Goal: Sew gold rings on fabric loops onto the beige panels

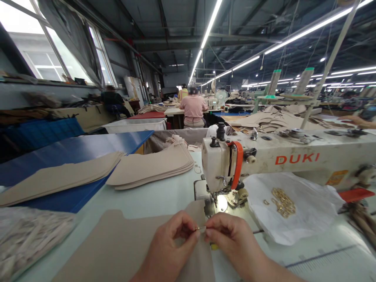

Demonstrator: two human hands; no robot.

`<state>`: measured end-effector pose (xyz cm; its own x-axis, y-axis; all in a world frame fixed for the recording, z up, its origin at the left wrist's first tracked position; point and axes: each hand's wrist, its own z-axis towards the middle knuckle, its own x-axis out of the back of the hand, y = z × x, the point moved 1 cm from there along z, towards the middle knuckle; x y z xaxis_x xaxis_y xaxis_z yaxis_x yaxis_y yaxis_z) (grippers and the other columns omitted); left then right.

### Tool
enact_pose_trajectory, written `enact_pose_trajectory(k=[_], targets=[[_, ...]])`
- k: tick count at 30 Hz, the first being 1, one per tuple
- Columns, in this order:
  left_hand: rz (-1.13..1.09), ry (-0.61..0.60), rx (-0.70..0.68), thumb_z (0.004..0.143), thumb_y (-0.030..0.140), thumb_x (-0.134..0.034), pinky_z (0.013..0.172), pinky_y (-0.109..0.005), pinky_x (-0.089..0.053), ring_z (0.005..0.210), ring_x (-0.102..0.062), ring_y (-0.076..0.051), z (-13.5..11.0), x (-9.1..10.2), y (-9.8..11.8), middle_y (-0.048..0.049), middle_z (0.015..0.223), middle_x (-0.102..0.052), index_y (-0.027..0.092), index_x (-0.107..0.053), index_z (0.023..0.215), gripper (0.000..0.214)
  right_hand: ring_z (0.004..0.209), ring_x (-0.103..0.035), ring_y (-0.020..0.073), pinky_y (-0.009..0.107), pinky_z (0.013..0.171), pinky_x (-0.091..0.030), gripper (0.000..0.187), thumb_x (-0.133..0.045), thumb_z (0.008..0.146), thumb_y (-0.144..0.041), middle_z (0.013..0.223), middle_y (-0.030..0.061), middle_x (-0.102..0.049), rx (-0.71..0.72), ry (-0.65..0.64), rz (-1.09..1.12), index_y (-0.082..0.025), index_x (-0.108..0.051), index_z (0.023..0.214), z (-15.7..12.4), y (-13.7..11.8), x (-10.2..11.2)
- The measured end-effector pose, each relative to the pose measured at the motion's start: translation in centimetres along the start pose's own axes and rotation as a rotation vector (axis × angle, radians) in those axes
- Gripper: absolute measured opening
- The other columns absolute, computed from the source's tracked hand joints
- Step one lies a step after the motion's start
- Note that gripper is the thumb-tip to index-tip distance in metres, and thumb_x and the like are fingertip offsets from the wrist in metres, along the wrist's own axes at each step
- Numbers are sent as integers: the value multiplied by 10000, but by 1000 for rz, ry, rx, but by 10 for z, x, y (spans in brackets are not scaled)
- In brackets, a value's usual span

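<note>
My left hand [173, 244] is closed in a pinch on a small gold metal ring [197, 228], mostly covered by the fingertips. A short pale strip [202, 228] runs from it to my right hand [232, 237], whose thumb and forefinger pinch its other end. Both hands are just in front of the sewing machine's [219, 166] lit needle area, above a large beige fabric panel [141, 239] lying flat on the table. To the right, a pile of small gold rings [284, 203] rests on a white plastic sheet [261, 188] beneath the machine arm.
Stacks of beige panels [152, 166] lie behind on the left, one partly on a blue surface [85, 192]. A clear bag of pale strips [29, 239] sits at the left front. Thread cones [274, 82] stand behind the machine. A person in pink [193, 105] sits farther off.
</note>
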<state>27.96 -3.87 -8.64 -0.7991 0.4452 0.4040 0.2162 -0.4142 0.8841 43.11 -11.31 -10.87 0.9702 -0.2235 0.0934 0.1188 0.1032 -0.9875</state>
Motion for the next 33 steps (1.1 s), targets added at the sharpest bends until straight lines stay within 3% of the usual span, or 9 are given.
enact_pose_trajectory(k=[7, 12, 17, 20, 28, 33], targets=[[34, -39, 13, 723, 202, -593, 588, -224, -491, 599, -609, -153, 1, -1, 1, 23, 635, -634, 205, -581, 664, 60, 555, -468, 99, 191, 515, -334, 130, -533, 786, -130, 594, -36, -532, 88, -46, -216, -163, -604, 682, 1, -8, 3], [161, -109, -33, 791, 263, -574, 704, -283, -521, 735, -647, -198, 6, 5, -1, -1, 740, -676, 217, -608, 758, 66, 508, -407, 89, 188, 477, -293, 108, -506, 757, -109, 552, -58, -475, 65, -68, -182, -172, -563, 690, 6, -2, 5], [476, 33, -243, 815, 265, -537, 877, -453, -518, 970, -633, -277, 10, 5, -18, -91, 1002, -686, 193, -622, 1005, 220, 485, -401, 75, 172, 466, -295, 139, -501, 689, -44, 522, -71, -486, -80, -25, -110, -167, -553, 651, 11, 1, 10], [625, 30, -356, 806, 198, -515, 916, -514, -504, 1020, -623, -292, 7, -3, -28, -122, 1052, -675, 161, -613, 1069, 283, 452, -436, 69, 164, 454, -311, 154, -505, 676, -26, 507, -77, -514, -166, -27, -125, -168, -559, 653, 15, -4, 15], [712, 39, -400, 858, 209, -479, 892, -483, -538, 1022, -638, -279, -19, -13, -25, -126, 1098, -669, 154, -568, 1160, 319, 327, -472, 60, 145, 351, -316, 212, -509, 670, -20, 441, -73, -554, -371, -106, -164, -171, -559, 529, 36, -13, 14], [708, 37, -399, 831, 202, -514, 838, -483, -545, 946, -655, -285, -13, -10, -16, -111, 1023, -694, 159, -591, 1088, 272, 294, -456, 63, 156, 352, -383, 268, -498, 664, -1, 399, -70, -541, -446, -156, -183, -177, -552, 468, 43, -18, 12]])
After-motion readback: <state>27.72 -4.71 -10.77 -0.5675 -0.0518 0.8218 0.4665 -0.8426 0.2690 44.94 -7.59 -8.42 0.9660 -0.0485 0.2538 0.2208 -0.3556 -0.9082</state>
